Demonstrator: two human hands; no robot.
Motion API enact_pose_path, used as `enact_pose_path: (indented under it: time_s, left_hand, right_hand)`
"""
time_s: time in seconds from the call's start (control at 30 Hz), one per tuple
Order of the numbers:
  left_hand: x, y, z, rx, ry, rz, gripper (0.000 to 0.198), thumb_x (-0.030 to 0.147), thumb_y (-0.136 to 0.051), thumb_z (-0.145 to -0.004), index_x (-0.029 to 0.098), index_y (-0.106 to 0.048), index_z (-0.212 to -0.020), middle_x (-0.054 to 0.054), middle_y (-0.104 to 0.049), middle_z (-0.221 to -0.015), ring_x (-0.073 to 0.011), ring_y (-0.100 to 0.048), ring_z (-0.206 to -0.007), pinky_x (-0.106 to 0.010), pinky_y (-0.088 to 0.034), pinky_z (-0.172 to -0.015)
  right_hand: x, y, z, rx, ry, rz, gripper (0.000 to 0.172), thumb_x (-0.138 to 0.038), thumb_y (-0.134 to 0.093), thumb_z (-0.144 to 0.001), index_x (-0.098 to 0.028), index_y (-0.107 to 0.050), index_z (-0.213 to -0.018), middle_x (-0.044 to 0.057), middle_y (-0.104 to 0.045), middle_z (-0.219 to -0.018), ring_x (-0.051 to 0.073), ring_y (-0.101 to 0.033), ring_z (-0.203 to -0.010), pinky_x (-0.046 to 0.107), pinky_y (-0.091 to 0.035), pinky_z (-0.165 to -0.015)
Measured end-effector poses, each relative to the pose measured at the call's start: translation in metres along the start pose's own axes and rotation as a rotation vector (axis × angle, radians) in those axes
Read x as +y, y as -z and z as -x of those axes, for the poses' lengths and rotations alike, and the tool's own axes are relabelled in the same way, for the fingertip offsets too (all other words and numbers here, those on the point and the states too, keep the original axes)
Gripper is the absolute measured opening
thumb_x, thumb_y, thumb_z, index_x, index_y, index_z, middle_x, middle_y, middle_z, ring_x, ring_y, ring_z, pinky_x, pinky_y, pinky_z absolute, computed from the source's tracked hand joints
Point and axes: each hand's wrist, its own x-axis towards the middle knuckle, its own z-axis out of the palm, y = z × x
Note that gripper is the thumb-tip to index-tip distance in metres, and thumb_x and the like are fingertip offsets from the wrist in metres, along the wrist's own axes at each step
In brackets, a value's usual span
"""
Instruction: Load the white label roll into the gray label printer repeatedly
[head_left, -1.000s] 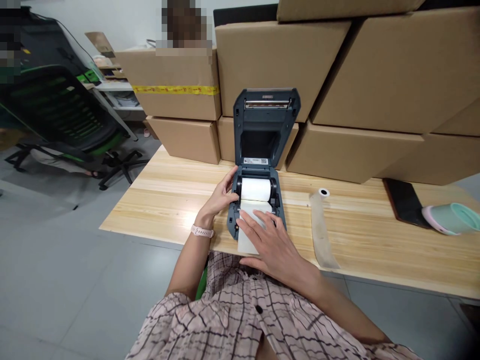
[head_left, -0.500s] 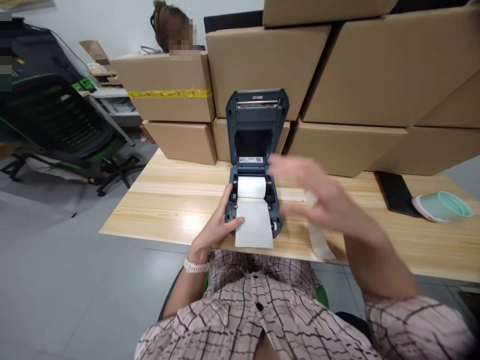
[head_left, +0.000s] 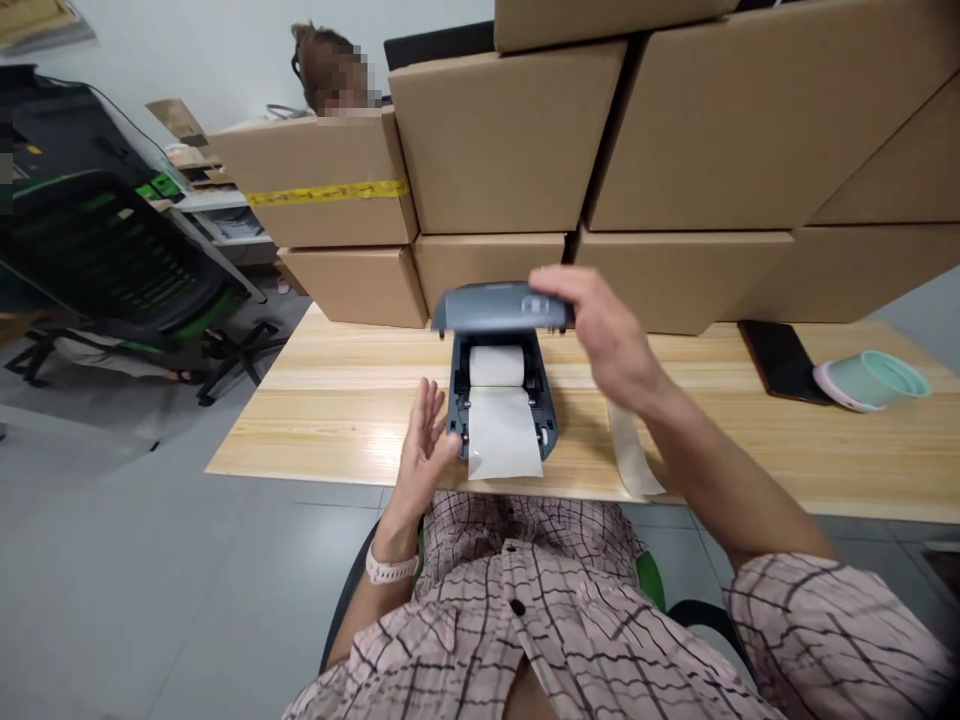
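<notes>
A dark blue label printer [head_left: 551, 400] stands at the table's front edge with its lid [head_left: 487, 308] tilted partway down. Inside sits a white label roll [head_left: 496, 366]; its strip of label paper [head_left: 504, 435] runs out over the front. My right hand [head_left: 611, 335] holds the lid at its right side, fingers on top, thumb hidden. Beside the printer's left front corner is my left hand [head_left: 424, 450], open with fingers stretched, its thumb at the casing. A loose pale paper strip [head_left: 631, 455] lies right of the printer, partly behind my right wrist.
Stacked cardboard boxes [head_left: 510, 145] line the back of the wooden table [head_left: 322, 400]. On the right are a black phone [head_left: 780, 358] and a mint-green cup [head_left: 877, 380] lying tilted. A person's head [head_left: 330, 65] shows behind the boxes; an office chair [head_left: 127, 260] stands at left.
The printer lid has swung down from upright, with my right hand now on it. My left hand has shifted slightly left, its thumb off the label paper.
</notes>
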Motion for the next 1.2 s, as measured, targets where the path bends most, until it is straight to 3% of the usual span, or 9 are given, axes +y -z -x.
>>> enact_pose_path:
  time_s: [0.13, 0.23, 0.37, 0.5, 0.6, 0.87, 0.97, 1.03, 1.2]
  left_hand:
    - [0.013, -0.009, -0.01, 0.208, -0.224, -0.092, 0.06, 0.051, -0.048, -0.102, 0.04, -0.033, -0.159, 0.002, -0.026, -0.172, -0.0278, -0.018, -0.162, -0.046, -0.023, -0.131]
    - [0.011, -0.019, -0.023, 0.229, -0.156, -0.154, 0.067, 0.051, -0.056, -0.098, 0.039, -0.032, -0.159, 0.003, -0.024, -0.173, -0.0303, -0.012, -0.163, -0.048, -0.015, -0.133]
    - [0.0, -0.024, -0.033, 0.098, 0.108, 0.031, 0.084, 0.052, -0.062, -0.093, 0.035, -0.018, -0.163, -0.004, -0.023, -0.173, -0.0349, -0.02, -0.16, -0.053, -0.022, -0.131]
    - [-0.005, -0.023, -0.028, 0.044, 0.141, 0.082, 0.09, 0.051, -0.063, -0.093, 0.035, -0.01, -0.164, -0.006, -0.023, -0.173, -0.0346, -0.026, -0.158, -0.051, -0.028, -0.129]
    - [-0.005, -0.024, -0.025, 0.036, 0.12, 0.068, 0.09, 0.052, -0.062, -0.093, 0.035, -0.01, -0.164, -0.006, -0.025, -0.173, -0.035, -0.029, -0.157, -0.051, -0.032, -0.128]
    - [-0.003, -0.03, -0.02, 0.143, 0.059, 0.036, 0.081, 0.05, -0.067, -0.09, 0.031, -0.028, -0.158, -0.01, -0.039, -0.165, -0.0319, -0.04, -0.15, -0.046, -0.038, -0.122]
    - [-0.006, -0.039, 0.006, 0.5, -0.072, -0.069, 0.052, 0.048, -0.067, -0.092, 0.029, -0.051, -0.138, -0.009, -0.06, -0.138, -0.0233, -0.061, -0.124, -0.037, -0.051, -0.102]
    - [-0.009, -0.044, 0.025, 0.673, -0.094, -0.082, 0.026, 0.05, -0.061, -0.095, 0.025, -0.064, -0.102, -0.003, -0.066, -0.092, -0.0159, -0.063, -0.079, -0.029, -0.053, -0.073]
    - [-0.006, -0.042, 0.044, 0.278, 0.324, 0.153, 0.053, 0.061, -0.066, -0.086, 0.02, -0.054, -0.055, 0.002, -0.051, -0.049, -0.0094, -0.041, -0.044, -0.024, -0.034, -0.047]
  right_hand:
    - [-0.017, -0.028, 0.079, -0.097, 0.031, 0.089, 0.051, -0.051, -0.027, -0.109, -0.027, -0.063, -0.137, 0.005, -0.066, -0.143, 0.025, -0.053, -0.142, 0.058, -0.043, -0.118]
    - [-0.018, -0.049, 0.105, 0.004, -0.032, 0.054, 0.039, -0.036, -0.036, -0.108, -0.026, -0.068, -0.127, 0.006, -0.074, -0.13, 0.024, -0.061, -0.133, 0.053, -0.047, -0.114]
    - [-0.01, -0.063, 0.106, 0.208, -0.255, -0.027, 0.036, -0.037, -0.051, -0.102, -0.03, -0.062, -0.136, 0.006, -0.069, -0.135, 0.027, -0.058, -0.135, 0.053, -0.045, -0.115]
    - [0.005, -0.068, 0.107, 0.088, -0.459, -0.149, 0.083, -0.054, -0.054, -0.096, -0.025, -0.016, -0.164, 0.015, -0.022, -0.172, 0.031, -0.03, -0.157, 0.057, -0.037, -0.121]
    - [0.009, -0.072, 0.112, -0.044, -0.52, -0.298, 0.085, -0.049, -0.046, -0.099, -0.023, 0.001, -0.165, 0.017, -0.025, -0.171, 0.03, -0.038, -0.153, 0.054, -0.044, -0.117]
    - [0.003, -0.08, 0.111, 0.021, -0.517, -0.335, 0.081, -0.05, -0.038, -0.1, -0.02, 0.001, -0.165, 0.016, -0.025, -0.171, 0.027, -0.033, -0.156, 0.051, -0.042, -0.12]
    - [0.005, -0.08, 0.112, -0.009, -0.498, -0.289, 0.081, -0.056, -0.032, -0.102, -0.021, 0.006, -0.164, 0.016, -0.022, -0.172, 0.025, -0.033, -0.156, 0.049, -0.042, -0.12]
    - [0.008, -0.08, 0.113, 0.001, -0.493, -0.294, 0.081, -0.056, -0.035, -0.101, -0.021, 0.001, -0.164, 0.016, -0.023, -0.171, 0.025, -0.033, -0.156, 0.048, -0.042, -0.12]
    - [0.013, -0.086, 0.115, 0.096, -0.52, -0.45, 0.084, -0.053, -0.05, -0.095, -0.02, -0.012, -0.163, 0.017, -0.028, -0.17, 0.026, -0.038, -0.153, 0.048, -0.041, -0.121]
